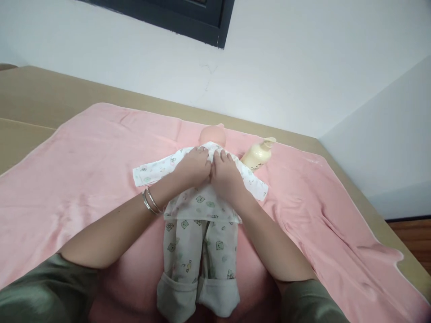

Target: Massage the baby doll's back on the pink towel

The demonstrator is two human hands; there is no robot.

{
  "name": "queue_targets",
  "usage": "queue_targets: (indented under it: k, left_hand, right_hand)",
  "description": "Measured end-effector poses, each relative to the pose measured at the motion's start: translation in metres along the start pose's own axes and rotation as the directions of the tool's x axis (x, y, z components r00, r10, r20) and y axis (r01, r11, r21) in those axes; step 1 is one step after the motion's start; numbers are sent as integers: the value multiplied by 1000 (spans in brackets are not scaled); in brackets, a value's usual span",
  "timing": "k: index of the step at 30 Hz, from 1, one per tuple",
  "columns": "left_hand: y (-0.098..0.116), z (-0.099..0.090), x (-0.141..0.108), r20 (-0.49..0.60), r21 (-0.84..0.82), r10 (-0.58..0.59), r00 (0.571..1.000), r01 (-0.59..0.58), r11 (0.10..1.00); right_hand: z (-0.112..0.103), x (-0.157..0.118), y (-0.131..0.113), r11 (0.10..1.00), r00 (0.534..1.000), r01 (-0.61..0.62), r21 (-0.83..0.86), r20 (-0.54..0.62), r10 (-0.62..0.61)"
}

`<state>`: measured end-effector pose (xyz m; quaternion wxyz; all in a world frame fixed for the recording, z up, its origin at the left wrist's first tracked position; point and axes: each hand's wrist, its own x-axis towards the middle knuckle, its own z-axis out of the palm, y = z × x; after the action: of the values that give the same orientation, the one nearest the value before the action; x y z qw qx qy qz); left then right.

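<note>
A baby doll (212, 135) lies on its back, its bare head pointing away from me. It wears a white printed shirt (202, 202) with the sleeves spread to both sides, and matching trousers (188, 244) with turned-up cuffs. My left hand (197, 166) is on the upper chest, fingers curled and closed on the shirt near the collar. Close beside it, almost touching, my right hand (229, 177) has its fingers bent onto the same part of the shirt. The fabric under both palms is hidden.
A pale yellow pump bottle (257, 157) lies tilted by the doll's head, right of the shirt. Underneath spreads a rumpled pink blanket (84, 179) over a wooden table (30, 94). A white wall (276, 67) with a dark frame (202, 27) rises behind.
</note>
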<state>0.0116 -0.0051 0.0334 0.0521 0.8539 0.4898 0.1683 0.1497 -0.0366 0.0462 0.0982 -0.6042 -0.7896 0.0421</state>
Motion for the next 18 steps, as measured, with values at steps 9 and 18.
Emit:
queue_targets:
  k: [9, 18]
  left_hand:
    - [-3, 13, 9, -138, -71, -203, 969, 194, 978]
    - [1, 18, 6, -177, -29, -208, 962, 207, 978]
  right_hand:
    - [11, 16, 15, 980, 998, -35, 195, -41, 44]
    - [21, 26, 27, 968, 993, -68, 241, -76, 89]
